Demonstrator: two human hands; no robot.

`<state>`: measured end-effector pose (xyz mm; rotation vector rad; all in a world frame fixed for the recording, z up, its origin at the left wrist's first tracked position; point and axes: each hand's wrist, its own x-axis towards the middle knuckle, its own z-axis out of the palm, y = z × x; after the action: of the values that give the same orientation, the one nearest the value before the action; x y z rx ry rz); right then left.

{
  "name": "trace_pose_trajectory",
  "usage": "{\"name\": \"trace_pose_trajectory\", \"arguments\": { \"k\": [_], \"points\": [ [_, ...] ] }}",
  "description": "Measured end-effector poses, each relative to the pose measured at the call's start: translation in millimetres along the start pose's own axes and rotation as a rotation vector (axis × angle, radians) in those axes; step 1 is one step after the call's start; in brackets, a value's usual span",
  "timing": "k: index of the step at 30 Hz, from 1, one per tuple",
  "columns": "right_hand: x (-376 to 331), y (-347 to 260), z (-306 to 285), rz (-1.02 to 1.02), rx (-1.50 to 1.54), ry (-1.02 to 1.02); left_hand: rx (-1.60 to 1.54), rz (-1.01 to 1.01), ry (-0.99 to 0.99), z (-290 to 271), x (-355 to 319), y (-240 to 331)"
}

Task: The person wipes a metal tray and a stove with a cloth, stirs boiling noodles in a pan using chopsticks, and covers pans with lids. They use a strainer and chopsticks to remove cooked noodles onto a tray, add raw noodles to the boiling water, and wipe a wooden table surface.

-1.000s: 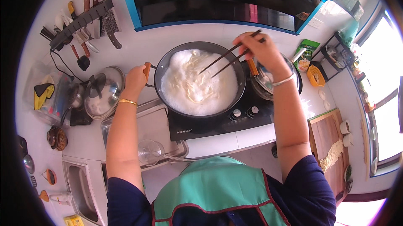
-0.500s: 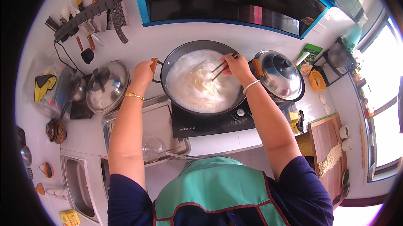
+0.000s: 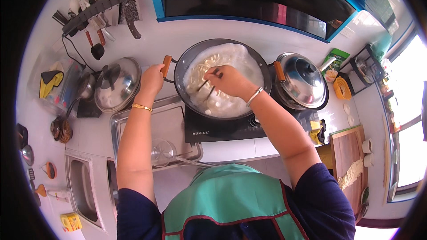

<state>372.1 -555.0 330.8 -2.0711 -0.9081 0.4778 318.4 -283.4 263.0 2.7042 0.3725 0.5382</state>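
Observation:
A dark wok [image 3: 181, 68] with wooden side handles stands on a black cooktop [image 3: 213, 134]. White frothy liquid fills it, and pale noodles [image 3: 207, 63] show at the upper left of the froth. My left hand [image 3: 152, 79] is closed around the wok's left handle [image 3: 167, 65]. Over the middle of the wok, my right hand [image 3: 229, 81] grips dark chopsticks [image 3: 203, 86]; their lower ends reach into the froth and noodles on the left side.
Right of the wok is a lidded steel pot [image 3: 302, 77]. A steel tray [image 3: 171, 122] holding a strainer [image 3: 163, 152] lies in front. Another steel lid [image 3: 117, 84] stands left. Noodles [image 3: 351, 174] lie on a wooden board [image 3: 344, 146] at right; knives hang on a wall rack [image 3: 100, 10].
My right hand has swept the chopsticks from the right side of the wok toward the lower left. The noodles and froth have shifted. My left hand stays on the handle.

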Motion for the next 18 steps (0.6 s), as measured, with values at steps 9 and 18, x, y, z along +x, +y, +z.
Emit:
{"name": "trace_pose_trajectory", "arguments": {
  "k": [9,18],
  "points": [
    [-2.7,76.2,-68.4,-0.156,-0.27,0.356,-0.042,0.1,0.143,-17.9,-32.8,29.6],
    [-85.9,31.7,-71.4,-0.335,0.425,0.638,-0.489,-0.262,0.179,11.3,-163.4,41.6]
  ]
}}
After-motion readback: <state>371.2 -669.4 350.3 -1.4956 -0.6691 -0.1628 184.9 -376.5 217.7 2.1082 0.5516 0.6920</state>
